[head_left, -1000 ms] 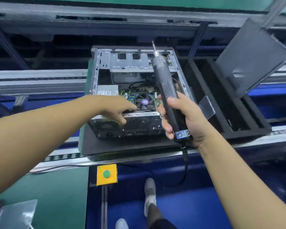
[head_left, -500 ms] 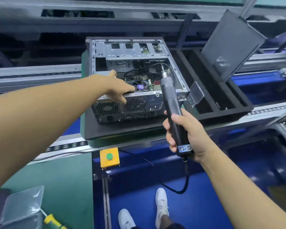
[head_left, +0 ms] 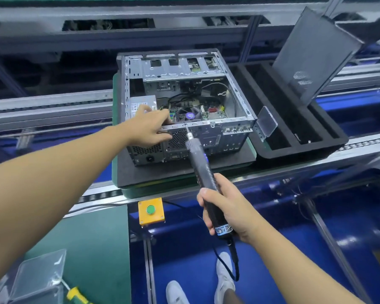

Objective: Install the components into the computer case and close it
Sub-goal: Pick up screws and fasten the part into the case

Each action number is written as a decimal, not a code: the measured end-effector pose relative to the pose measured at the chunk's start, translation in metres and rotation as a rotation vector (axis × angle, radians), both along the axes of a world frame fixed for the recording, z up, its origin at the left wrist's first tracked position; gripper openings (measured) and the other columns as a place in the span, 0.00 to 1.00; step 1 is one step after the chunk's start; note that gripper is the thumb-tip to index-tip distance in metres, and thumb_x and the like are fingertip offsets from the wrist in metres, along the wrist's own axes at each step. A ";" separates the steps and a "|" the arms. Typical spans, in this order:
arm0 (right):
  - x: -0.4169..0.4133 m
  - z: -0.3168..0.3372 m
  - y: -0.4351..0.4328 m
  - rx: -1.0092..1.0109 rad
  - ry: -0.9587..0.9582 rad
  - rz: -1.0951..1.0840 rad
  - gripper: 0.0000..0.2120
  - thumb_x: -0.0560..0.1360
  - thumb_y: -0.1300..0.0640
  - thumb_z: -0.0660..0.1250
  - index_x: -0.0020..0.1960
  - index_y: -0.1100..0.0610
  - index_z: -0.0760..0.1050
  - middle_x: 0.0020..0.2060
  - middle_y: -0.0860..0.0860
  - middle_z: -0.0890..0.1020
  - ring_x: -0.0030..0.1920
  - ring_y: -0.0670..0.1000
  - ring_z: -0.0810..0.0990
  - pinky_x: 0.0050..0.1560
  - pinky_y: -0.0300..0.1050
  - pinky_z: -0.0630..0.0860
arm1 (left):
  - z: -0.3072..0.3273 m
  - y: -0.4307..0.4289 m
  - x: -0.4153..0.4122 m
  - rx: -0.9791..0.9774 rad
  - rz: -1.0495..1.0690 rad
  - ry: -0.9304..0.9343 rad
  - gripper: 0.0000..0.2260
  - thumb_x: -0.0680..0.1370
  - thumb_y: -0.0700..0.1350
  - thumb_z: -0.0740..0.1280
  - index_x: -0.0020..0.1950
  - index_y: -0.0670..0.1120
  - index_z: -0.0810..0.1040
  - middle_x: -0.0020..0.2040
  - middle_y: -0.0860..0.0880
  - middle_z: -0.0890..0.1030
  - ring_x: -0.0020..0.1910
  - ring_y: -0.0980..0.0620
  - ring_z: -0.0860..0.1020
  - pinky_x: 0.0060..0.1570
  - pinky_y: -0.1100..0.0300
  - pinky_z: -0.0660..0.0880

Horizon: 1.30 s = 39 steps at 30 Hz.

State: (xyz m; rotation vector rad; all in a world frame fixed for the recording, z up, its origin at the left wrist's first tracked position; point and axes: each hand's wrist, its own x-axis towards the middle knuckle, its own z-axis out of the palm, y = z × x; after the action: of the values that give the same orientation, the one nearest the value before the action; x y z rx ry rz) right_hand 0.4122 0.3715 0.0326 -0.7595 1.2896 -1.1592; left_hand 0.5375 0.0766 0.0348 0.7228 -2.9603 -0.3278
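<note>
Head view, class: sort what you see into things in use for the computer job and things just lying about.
In use: computer case; electric screwdriver in right hand; left hand steadying the case's near edge; side panel.

Lying about: yellow button box; clear plastic box; yellow-handled tool.

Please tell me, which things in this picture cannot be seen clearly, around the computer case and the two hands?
All in the head view:
- Screwdriver bit tip: too small to tell whether it sits in a screw on the computer case rim.
- Fingertips of the left hand: partly hidden behind the rim.
- Label on the electric screwdriver, beside the right hand: too small to read.
- Green-and-yellow tool: cut off by the bottom edge.
- Motherboard: partly hidden by cables.
</note>
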 end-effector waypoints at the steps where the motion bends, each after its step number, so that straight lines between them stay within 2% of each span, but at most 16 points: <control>1: 0.003 -0.005 0.000 0.016 0.025 0.011 0.08 0.75 0.50 0.69 0.46 0.50 0.71 0.41 0.53 0.78 0.28 0.55 0.76 0.28 0.47 0.76 | 0.000 0.000 0.001 0.006 0.002 0.010 0.13 0.78 0.56 0.66 0.51 0.51 0.66 0.43 0.55 0.75 0.44 0.49 0.74 0.67 0.51 0.52; 4: 0.012 -0.014 -0.002 0.045 0.067 0.040 0.07 0.76 0.48 0.70 0.45 0.48 0.71 0.37 0.51 0.78 0.28 0.54 0.77 0.28 0.45 0.76 | -0.002 -0.001 0.003 0.020 0.035 0.014 0.11 0.77 0.55 0.64 0.51 0.52 0.66 0.39 0.50 0.78 0.45 0.49 0.73 0.70 0.52 0.53; 6: 0.017 -0.018 -0.004 0.055 0.070 0.043 0.08 0.75 0.48 0.70 0.45 0.46 0.71 0.38 0.51 0.78 0.29 0.54 0.77 0.29 0.46 0.76 | -0.003 -0.001 0.003 0.043 0.064 0.005 0.09 0.76 0.53 0.63 0.51 0.52 0.66 0.38 0.48 0.79 0.47 0.49 0.71 0.69 0.53 0.54; 9: 0.022 -0.023 -0.009 0.068 0.058 0.035 0.07 0.75 0.47 0.70 0.45 0.46 0.71 0.41 0.51 0.78 0.30 0.55 0.77 0.30 0.48 0.77 | -0.003 0.002 0.003 0.101 0.089 0.033 0.10 0.74 0.51 0.63 0.51 0.52 0.66 0.37 0.48 0.78 0.50 0.47 0.68 0.62 0.56 0.55; 12: 0.025 -0.027 -0.015 0.068 0.055 0.021 0.07 0.74 0.48 0.70 0.45 0.46 0.72 0.41 0.51 0.78 0.30 0.55 0.77 0.30 0.48 0.77 | -0.001 0.006 0.005 0.148 0.111 0.081 0.11 0.74 0.49 0.65 0.51 0.51 0.64 0.39 0.46 0.78 0.51 0.47 0.65 0.52 0.58 0.55; 16: 0.027 -0.030 -0.019 0.075 0.044 0.019 0.07 0.74 0.47 0.71 0.45 0.46 0.72 0.41 0.51 0.79 0.30 0.55 0.77 0.30 0.48 0.77 | -0.001 0.006 0.006 0.141 0.107 0.076 0.12 0.74 0.50 0.65 0.52 0.52 0.64 0.43 0.45 0.79 0.55 0.47 0.64 0.50 0.57 0.57; 22: 0.028 -0.032 -0.020 0.083 0.068 0.022 0.08 0.73 0.47 0.70 0.46 0.47 0.72 0.40 0.51 0.78 0.30 0.55 0.76 0.30 0.48 0.77 | -0.003 0.005 0.009 0.128 0.105 0.064 0.12 0.72 0.55 0.62 0.51 0.56 0.62 0.42 0.50 0.77 0.59 0.46 0.60 0.47 0.55 0.63; 27: 0.031 -0.030 -0.022 0.112 0.151 0.015 0.08 0.72 0.46 0.70 0.45 0.45 0.71 0.38 0.50 0.78 0.30 0.54 0.77 0.30 0.47 0.77 | -0.003 0.006 0.009 0.125 0.108 0.061 0.13 0.71 0.56 0.62 0.51 0.57 0.62 0.41 0.51 0.78 0.58 0.47 0.60 0.46 0.54 0.66; 34: 0.031 -0.027 -0.021 0.120 0.145 -0.003 0.08 0.72 0.45 0.70 0.45 0.45 0.72 0.36 0.53 0.78 0.30 0.54 0.77 0.30 0.47 0.77 | -0.002 0.005 0.009 0.104 0.094 0.051 0.14 0.72 0.57 0.61 0.53 0.54 0.63 0.40 0.53 0.77 0.58 0.46 0.61 0.51 0.52 0.68; 39: 0.039 -0.018 -0.024 0.114 0.053 -0.006 0.11 0.76 0.48 0.70 0.49 0.52 0.70 0.39 0.51 0.79 0.28 0.54 0.77 0.27 0.45 0.75 | -0.003 0.003 0.007 0.068 0.063 0.048 0.14 0.71 0.55 0.61 0.52 0.53 0.63 0.36 0.55 0.75 0.53 0.44 0.65 0.58 0.49 0.67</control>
State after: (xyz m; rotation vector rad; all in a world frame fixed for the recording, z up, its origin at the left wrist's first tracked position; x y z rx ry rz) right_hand 0.4510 0.3475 0.0142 -0.7071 1.3911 -1.0668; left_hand 0.5444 0.0798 0.0317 0.8026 -2.8871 -0.4368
